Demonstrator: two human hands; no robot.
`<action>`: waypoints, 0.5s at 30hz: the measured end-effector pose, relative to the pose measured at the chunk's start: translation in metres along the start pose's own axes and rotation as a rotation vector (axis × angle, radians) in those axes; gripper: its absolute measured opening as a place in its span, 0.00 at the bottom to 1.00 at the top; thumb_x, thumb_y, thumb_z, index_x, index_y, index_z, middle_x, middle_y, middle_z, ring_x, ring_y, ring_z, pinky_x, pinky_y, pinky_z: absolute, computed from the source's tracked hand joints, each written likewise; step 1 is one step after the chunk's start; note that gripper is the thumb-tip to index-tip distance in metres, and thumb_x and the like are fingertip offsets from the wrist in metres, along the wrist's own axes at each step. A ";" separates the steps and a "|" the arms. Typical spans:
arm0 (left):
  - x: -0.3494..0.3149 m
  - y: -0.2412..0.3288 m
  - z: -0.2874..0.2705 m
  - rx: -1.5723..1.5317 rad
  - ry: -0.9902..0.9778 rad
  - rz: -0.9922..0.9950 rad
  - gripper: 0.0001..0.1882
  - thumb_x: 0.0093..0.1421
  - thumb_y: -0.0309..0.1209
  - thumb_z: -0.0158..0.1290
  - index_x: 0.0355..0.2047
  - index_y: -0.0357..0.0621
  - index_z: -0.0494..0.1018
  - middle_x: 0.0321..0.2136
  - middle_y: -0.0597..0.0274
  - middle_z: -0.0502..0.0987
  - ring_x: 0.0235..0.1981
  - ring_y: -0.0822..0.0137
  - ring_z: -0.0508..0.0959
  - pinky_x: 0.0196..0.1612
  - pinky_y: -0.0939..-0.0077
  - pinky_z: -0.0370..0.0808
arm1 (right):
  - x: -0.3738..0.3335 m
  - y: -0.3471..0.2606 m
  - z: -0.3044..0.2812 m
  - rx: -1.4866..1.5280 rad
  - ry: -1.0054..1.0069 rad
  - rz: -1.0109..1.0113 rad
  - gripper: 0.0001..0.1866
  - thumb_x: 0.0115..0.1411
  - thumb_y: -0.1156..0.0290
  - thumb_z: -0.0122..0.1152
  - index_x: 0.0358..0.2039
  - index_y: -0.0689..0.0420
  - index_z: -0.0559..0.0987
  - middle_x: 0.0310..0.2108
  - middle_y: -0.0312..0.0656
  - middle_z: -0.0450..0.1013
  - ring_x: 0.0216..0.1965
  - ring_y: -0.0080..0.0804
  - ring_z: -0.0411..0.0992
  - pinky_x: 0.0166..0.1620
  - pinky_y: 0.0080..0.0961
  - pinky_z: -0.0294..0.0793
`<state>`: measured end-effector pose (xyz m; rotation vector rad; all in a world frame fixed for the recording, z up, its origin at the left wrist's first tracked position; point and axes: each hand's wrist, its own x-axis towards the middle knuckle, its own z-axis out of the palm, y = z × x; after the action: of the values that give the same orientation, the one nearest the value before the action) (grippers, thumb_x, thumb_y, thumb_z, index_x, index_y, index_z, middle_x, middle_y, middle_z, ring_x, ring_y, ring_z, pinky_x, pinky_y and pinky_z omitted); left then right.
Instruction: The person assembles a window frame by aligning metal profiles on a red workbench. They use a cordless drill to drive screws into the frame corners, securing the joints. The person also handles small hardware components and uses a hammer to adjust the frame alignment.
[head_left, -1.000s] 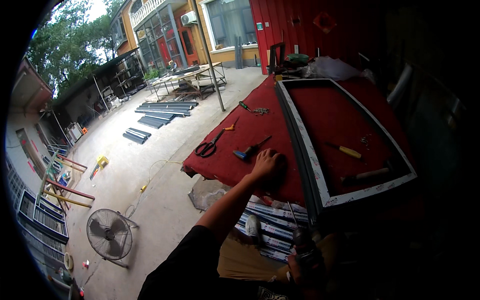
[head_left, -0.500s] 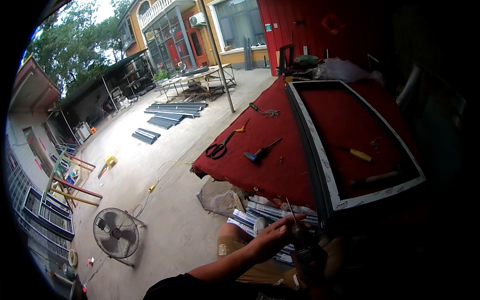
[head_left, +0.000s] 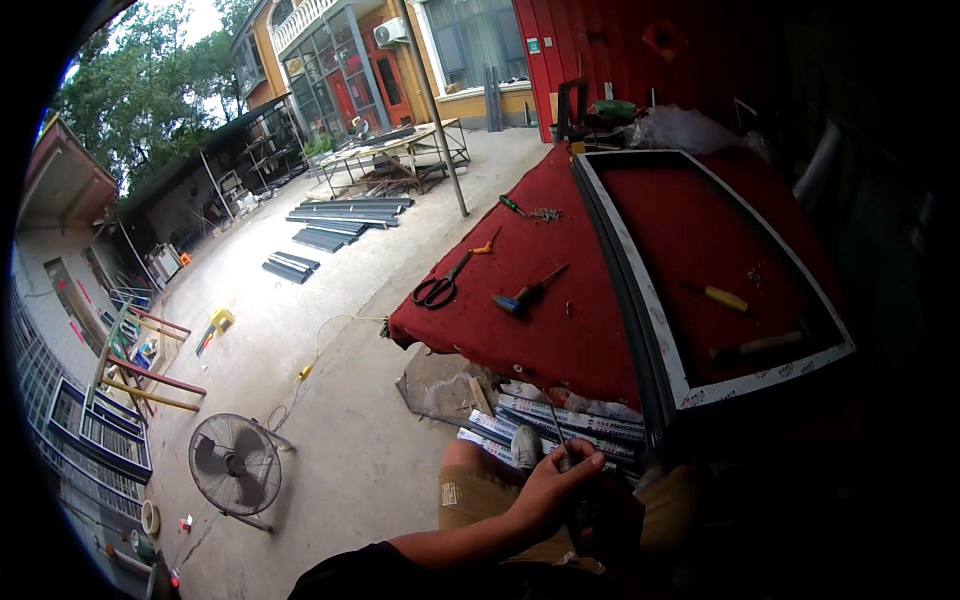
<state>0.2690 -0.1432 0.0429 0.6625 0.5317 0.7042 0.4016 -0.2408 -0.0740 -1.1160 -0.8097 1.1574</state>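
Low in front of me, beside the table's near edge, a dark power drill (head_left: 600, 515) points upward with a long thin bit (head_left: 556, 425). My left hand (head_left: 553, 487) is closed, its thumb and fingers pinching round the base of the bit at the chuck. Deep shadow covers my right hand (head_left: 615, 550), which grips the drill's body from below; its fingers hardly show. Beyond, a white-edged window frame (head_left: 675, 350) lies on the red-covered table (head_left: 480, 320). A blue-ended screwdriver (head_left: 520, 300), black scissors (head_left: 437, 290) and a yellow-handled tool (head_left: 725, 299) rest there too.
Under the table edge are wrapped profiles (head_left: 515, 410), near my shoe (head_left: 525, 447). A floor fan (head_left: 236, 465) stands left, its cord trailing to the table. Dark profiles (head_left: 345, 220) lie on the concrete beside a pole (head_left: 440, 130). Small screws (head_left: 545, 214) sit by a green-handled screwdriver (head_left: 511, 205).
My left hand has gone from flat and stretched out beside the drill to pinching at its bit. The drill has dropped slightly and its bit leans further left.
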 end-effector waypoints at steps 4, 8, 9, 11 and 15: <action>-0.009 -0.002 0.004 0.032 -0.023 0.007 0.09 0.74 0.34 0.63 0.46 0.48 0.73 0.33 0.65 0.80 0.35 0.69 0.84 0.43 0.73 0.82 | -0.011 -0.009 0.005 0.334 0.050 0.029 0.15 0.78 0.64 0.54 0.51 0.63 0.81 0.40 0.40 0.81 0.37 0.26 0.81 0.40 0.25 0.84; -0.013 -0.002 0.004 0.047 -0.007 -0.036 0.11 0.73 0.35 0.64 0.46 0.48 0.72 0.33 0.64 0.80 0.36 0.69 0.84 0.44 0.73 0.81 | -0.018 -0.040 0.012 0.513 0.064 0.173 0.11 0.77 0.67 0.56 0.43 0.61 0.82 0.36 0.38 0.81 0.34 0.25 0.79 0.39 0.25 0.82; -0.014 -0.001 0.006 0.051 0.008 -0.067 0.12 0.72 0.36 0.64 0.46 0.48 0.72 0.33 0.64 0.80 0.36 0.69 0.84 0.44 0.72 0.81 | -0.018 -0.039 0.012 0.468 0.068 0.161 0.11 0.76 0.68 0.57 0.41 0.61 0.82 0.35 0.38 0.81 0.34 0.24 0.79 0.39 0.25 0.82; -0.013 -0.004 0.002 0.067 0.009 -0.053 0.12 0.72 0.35 0.64 0.46 0.48 0.71 0.33 0.63 0.79 0.36 0.69 0.82 0.46 0.72 0.80 | -0.020 -0.023 0.003 -0.427 0.134 -0.334 0.11 0.70 0.64 0.64 0.40 0.60 0.82 0.32 0.40 0.80 0.33 0.31 0.79 0.38 0.30 0.80; -0.013 -0.001 0.015 0.064 0.007 -0.035 0.11 0.73 0.34 0.64 0.43 0.46 0.72 0.32 0.63 0.80 0.36 0.71 0.82 0.44 0.75 0.79 | -0.015 -0.038 -0.003 -0.799 0.075 -0.601 0.25 0.50 0.53 0.81 0.42 0.55 0.82 0.32 0.42 0.79 0.35 0.47 0.80 0.41 0.39 0.78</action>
<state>0.2705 -0.1586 0.0550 0.7094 0.5725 0.6592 0.4117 -0.2566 -0.0382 -1.3938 -1.4875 0.2646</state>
